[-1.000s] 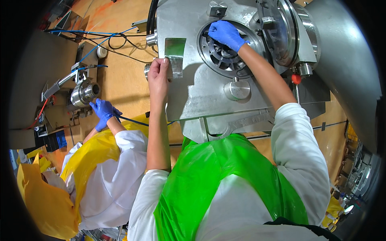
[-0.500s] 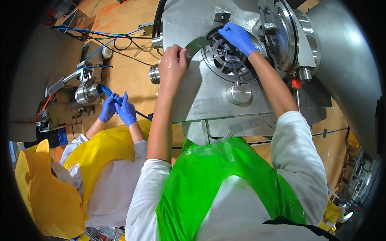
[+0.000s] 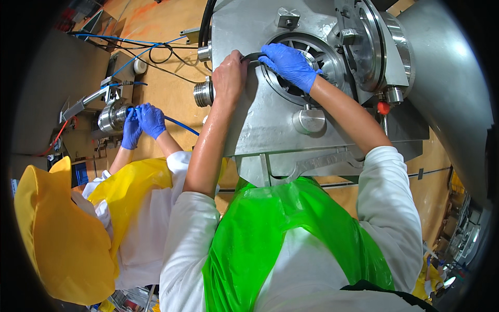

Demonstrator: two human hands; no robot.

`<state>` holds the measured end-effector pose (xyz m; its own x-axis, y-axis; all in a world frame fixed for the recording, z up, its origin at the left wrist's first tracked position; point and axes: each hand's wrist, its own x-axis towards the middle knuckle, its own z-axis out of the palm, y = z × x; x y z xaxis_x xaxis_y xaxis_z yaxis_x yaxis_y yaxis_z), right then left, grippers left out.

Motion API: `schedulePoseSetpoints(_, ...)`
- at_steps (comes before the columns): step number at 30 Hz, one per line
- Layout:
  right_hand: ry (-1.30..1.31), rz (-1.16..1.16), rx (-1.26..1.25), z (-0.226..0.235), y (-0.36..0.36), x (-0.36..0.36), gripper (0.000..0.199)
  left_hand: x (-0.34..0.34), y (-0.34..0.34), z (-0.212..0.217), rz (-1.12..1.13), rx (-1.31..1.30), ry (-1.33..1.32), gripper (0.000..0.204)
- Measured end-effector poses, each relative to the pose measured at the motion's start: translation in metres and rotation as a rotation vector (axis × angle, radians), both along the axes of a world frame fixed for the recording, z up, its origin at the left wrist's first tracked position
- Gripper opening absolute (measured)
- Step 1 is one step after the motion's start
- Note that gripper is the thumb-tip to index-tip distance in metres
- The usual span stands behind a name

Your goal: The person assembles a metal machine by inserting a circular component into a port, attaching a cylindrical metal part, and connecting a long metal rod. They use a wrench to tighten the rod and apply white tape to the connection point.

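Observation:
My bare left hand (image 3: 230,78) is closed on one end of a curved, dark, flat piece (image 3: 253,56). My right hand (image 3: 290,65), in a blue glove, has its fingers closed round the other end. The piece is seen nearly edge-on, and its exact kind cannot be told. Both hands are above a steel machine top (image 3: 241,127). Behind my right hand is a round opening with a spoked metal insert (image 3: 325,54), partly covered by the glove and forearm. A round steel knob (image 3: 309,121) sits just below the opening.
A hinged round steel cover (image 3: 366,49) stands at the right, with a red knob (image 3: 383,108) below it. At left, a co-worker's blue-gloved hands (image 3: 140,122) work at a steel pipe fitting (image 3: 112,119) with a blue hose (image 3: 182,125). Cables (image 3: 156,49) hang at upper left.
My right hand has moved left from the spoked insert to the curved piece. The piece has tilted from broad side to nearly edge-on. The co-worker's hands have moved closer to the fitting.

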<state>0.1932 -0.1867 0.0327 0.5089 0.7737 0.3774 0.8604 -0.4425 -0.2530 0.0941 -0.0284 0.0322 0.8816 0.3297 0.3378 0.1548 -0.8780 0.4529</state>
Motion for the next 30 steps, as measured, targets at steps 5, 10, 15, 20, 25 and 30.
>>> schedulePoseSetpoints(5,-0.07,-0.063,-0.096,-0.007,0.003,0.0,0.023,-0.001,-0.003,0.002,0.046,-0.024,-0.046,0.023)
schedulePoseSetpoints(10,-0.094,-0.072,-0.044,-0.01,0.006,0.002,0.023,0.0,0.002,-0.001,0.019,-0.026,-0.081,0.024)
schedulePoseSetpoints(15,-0.052,-0.123,-0.027,-0.007,0.012,0.0,0.022,0.004,0.003,-0.001,0.027,-0.011,-0.07,0.024)
schedulePoseSetpoints(20,0.017,-0.193,-0.02,-0.009,0.021,-0.002,0.02,0.013,0.007,-0.013,0.031,-0.01,-0.158,0.023)
schedulePoseSetpoints(25,0.066,-0.256,-0.002,-0.014,0.027,-0.001,0.024,0.019,0.005,-0.022,0.071,-0.005,-0.196,0.024)
schedulePoseSetpoints(30,0.088,-0.306,-0.054,-0.009,0.032,-0.001,0.024,0.023,0.004,-0.023,0.136,-0.004,-0.192,0.026)
